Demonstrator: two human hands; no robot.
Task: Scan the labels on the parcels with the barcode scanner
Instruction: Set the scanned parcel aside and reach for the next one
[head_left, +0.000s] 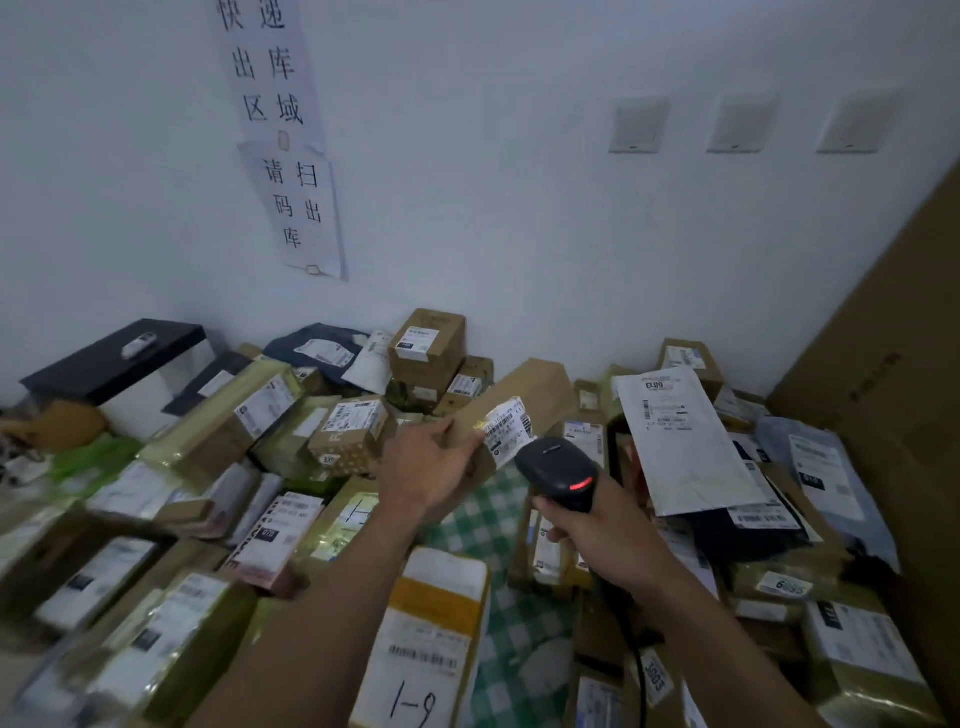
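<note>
My left hand (434, 465) grips the near end of a long brown cardboard parcel (535, 387) and holds it lifted above the heap. A white barcode label (508, 428) on that parcel faces me. My right hand (592, 530) grips the handle of a black barcode scanner (558, 470). A red light glows on the scanner's head, which sits just below and right of the label. The scanner's cable (636, 660) runs down along my right forearm.
Several labelled parcels and mailer bags cover a table with a green checked cloth (498, 525). A white mailer (680, 441) lies to the right, a yellow and white package marked 1-9 (426, 644) lies near me. A big cardboard sheet (904, 395) leans at right. Paper signs (291, 156) hang on the wall.
</note>
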